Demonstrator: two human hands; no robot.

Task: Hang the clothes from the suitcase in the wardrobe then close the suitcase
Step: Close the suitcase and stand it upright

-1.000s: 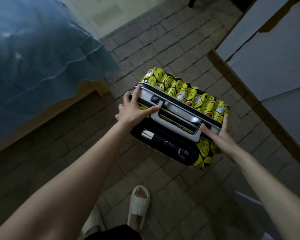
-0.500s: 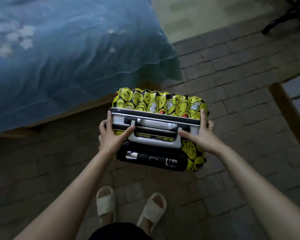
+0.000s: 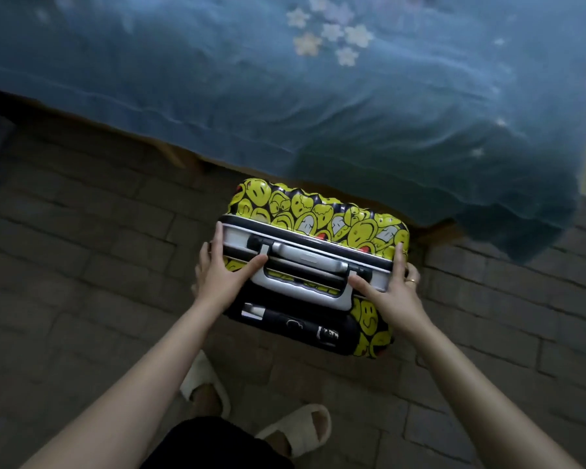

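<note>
A closed suitcase (image 3: pixel 322 218), yellow with smiley faces and black trim, stands upright on the floor against the bed's edge. Its silver top frame and handle (image 3: pixel 305 262) face me. My left hand (image 3: pixel 222 270) grips the left end of the top, fingers over the far edge and thumb lying along the handle. My right hand (image 3: pixel 391 289) grips the right end, fingers wrapped round the corner, thumb pressed by the handle's base. No clothes or wardrobe are in view.
A bed with a blue flowered cover (image 3: pixel 285 96) fills the upper half, its hem hanging to the floor at the right. The floor (image 3: pixel 82 265) is brick-patterned. My feet in white slippers (image 3: pixel 295 429) stand just behind the suitcase.
I have turned with the suitcase from beside the grey wardrobe panels toward the bed. It now stands square against the bed's edge. Both hands keep the same hold.
</note>
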